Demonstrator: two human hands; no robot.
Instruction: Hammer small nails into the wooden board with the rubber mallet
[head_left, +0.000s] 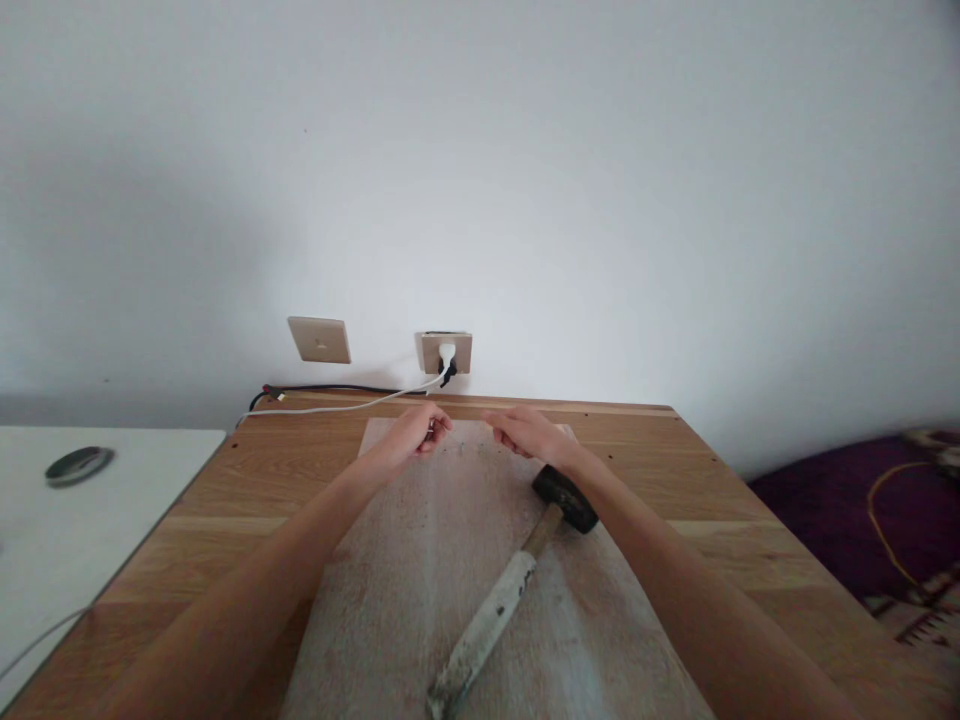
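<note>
Across the back stretches a pale wall (600, 200), and against it stands a wooden table (720, 560) with its grain showing. To the left is a white tabletop (97, 580); to the right, beyond the wooden edge, lies a purple cloth (817, 500) with a curved yellowish line on it. On the wooden table rests a pale, worn board (427, 560), running away from the viewer. A hammer (504, 602) lies aslant on the board, its dark head beside the right wrist and its paint-flecked handle pointing back toward the near edge. Over the board's far end, the right hand (529, 432) has its fingers bent and held close together, pointing toward the left hand (422, 430), whose fingers curl in toward the thumb; the two stand slightly apart. Whether either pinches something I cannot tell at this distance. A round dark object (79, 465), perhaps a shallow dish, sits on the white tabletop. On the wall are a blank-looking plate (321, 342) and a socket (463, 352), which holds a white plug (447, 354) with a white cable (337, 408) trailing left. Smallest are dark specks (480, 447) on the board between the hands.
</note>
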